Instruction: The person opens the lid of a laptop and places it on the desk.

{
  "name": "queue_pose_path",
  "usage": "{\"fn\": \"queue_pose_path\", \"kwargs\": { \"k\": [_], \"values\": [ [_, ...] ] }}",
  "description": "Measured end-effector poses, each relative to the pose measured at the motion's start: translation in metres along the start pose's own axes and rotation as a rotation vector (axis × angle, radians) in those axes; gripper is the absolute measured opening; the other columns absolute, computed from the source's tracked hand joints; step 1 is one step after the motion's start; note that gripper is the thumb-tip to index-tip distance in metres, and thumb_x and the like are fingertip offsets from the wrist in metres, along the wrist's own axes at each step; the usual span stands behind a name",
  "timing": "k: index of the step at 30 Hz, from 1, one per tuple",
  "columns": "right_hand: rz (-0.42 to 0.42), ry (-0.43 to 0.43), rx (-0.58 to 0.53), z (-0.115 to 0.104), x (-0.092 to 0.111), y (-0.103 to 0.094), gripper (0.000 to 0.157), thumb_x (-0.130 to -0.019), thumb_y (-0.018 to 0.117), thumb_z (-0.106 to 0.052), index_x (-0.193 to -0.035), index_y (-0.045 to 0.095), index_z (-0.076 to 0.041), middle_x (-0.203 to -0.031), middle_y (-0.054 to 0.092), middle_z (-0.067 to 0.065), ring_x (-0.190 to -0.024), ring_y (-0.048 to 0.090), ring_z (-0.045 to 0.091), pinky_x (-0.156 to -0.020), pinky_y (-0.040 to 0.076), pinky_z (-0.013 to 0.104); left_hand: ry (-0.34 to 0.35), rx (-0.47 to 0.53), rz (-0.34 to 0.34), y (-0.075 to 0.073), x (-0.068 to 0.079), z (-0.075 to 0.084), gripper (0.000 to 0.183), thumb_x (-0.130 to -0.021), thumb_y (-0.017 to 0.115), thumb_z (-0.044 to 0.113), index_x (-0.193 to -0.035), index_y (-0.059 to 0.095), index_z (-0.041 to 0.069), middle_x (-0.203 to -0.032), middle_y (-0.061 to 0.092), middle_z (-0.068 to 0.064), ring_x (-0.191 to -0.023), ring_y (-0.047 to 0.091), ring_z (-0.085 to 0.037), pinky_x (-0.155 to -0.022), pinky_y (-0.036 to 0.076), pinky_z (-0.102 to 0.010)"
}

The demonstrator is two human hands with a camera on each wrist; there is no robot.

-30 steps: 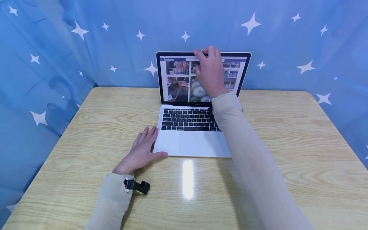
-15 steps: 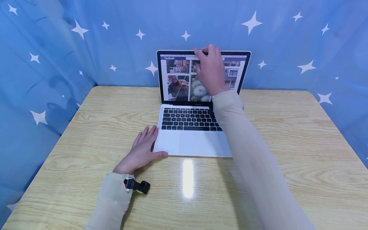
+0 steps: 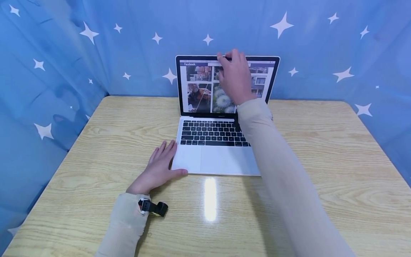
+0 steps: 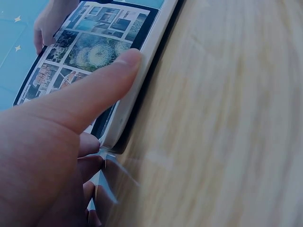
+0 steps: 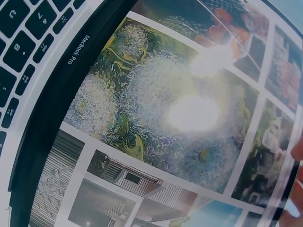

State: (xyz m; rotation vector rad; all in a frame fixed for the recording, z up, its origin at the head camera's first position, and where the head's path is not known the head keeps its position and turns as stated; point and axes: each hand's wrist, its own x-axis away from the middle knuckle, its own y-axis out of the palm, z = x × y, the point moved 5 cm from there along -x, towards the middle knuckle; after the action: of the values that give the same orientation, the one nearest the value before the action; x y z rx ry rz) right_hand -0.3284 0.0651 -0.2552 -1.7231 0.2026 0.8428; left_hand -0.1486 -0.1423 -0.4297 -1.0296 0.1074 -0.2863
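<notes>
A silver laptop (image 3: 218, 160) stands unfolded on the table, its screen (image 3: 199, 96) lit with a page of photos. My right hand (image 3: 236, 76) grips the top edge of the screen near the middle, and that forearm crosses over the right part of the keyboard. At the front left corner, my left hand (image 3: 158, 167) rests with fingers straight along the side and the thumb at the front edge. The left wrist view shows the thumb (image 4: 109, 78) on the laptop's edge. In the right wrist view the screen (image 5: 161, 99) fills most of the picture; fingertips (image 5: 297, 151) show at its far edge.
The wood-grain table (image 3: 330, 160) spreads around the laptop. Behind it hangs a blue curtain (image 3: 179, 21) with white stars, close to the table's back edge. A small black wrist camera (image 3: 160, 208) sticks out from the left wrist.
The screen's top edge has shifted up slightly, with the right hand still on it, so the lid appears tilted back a little. The left hand stays in place.
</notes>
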Motion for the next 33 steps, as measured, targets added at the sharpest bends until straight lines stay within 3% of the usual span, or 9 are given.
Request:
{"fn": "queue_pose_path", "kwargs": {
  "k": [13,17,21,33],
  "values": [
    [-0.107,-0.037,0.065,0.0037,-0.0034,0.0026,0.055,-0.087,0.053,-0.016,-0.139,0.034,-0.018,-0.129,0.037,0.014,-0.117,0.034,0.028,-0.098,0.028,0.038,-0.025,-0.014,-0.006,0.0028,-0.0024,-0.0014,0.104,-0.071,0.054,0.068,-0.143,0.01,0.008,-0.149,0.005,-0.007,-0.134,-0.009,-0.024,-0.106,-0.008,-0.041],
    [-0.15,-0.046,0.08,0.0038,-0.004,0.0032,0.059,-0.086,0.056,-0.02,-0.14,0.03,-0.02,-0.131,0.034,0.014,-0.122,0.03,0.028,-0.106,0.011,0.045,-0.027,-0.019,-0.008,0.0025,-0.0017,-0.0029,0.104,-0.071,0.054,0.068,-0.143,0.01,0.008,-0.149,0.004,-0.006,-0.134,-0.009,-0.024,-0.106,-0.008,-0.041],
    [-0.202,-0.024,0.092,0.0045,-0.0048,0.0047,0.061,-0.087,0.055,-0.024,-0.142,0.026,-0.024,-0.134,0.031,0.012,-0.126,0.026,0.028,-0.104,-0.004,0.053,-0.021,-0.024,-0.004,0.0012,-0.0013,-0.0035,0.103,-0.072,0.054,0.067,-0.143,0.01,0.008,-0.149,0.004,-0.006,-0.134,-0.009,-0.024,-0.106,-0.008,-0.041],
    [-0.255,0.003,0.095,0.0062,-0.0061,0.0088,0.062,-0.088,0.052,-0.026,-0.142,0.022,-0.027,-0.136,0.028,0.011,-0.127,0.023,0.028,-0.101,-0.007,0.056,-0.019,-0.028,-0.004,0.003,-0.0016,-0.0044,0.103,-0.071,0.053,0.069,-0.143,0.011,0.008,-0.149,0.004,-0.006,-0.134,-0.009,-0.024,-0.106,-0.008,-0.041]
  ]
}}
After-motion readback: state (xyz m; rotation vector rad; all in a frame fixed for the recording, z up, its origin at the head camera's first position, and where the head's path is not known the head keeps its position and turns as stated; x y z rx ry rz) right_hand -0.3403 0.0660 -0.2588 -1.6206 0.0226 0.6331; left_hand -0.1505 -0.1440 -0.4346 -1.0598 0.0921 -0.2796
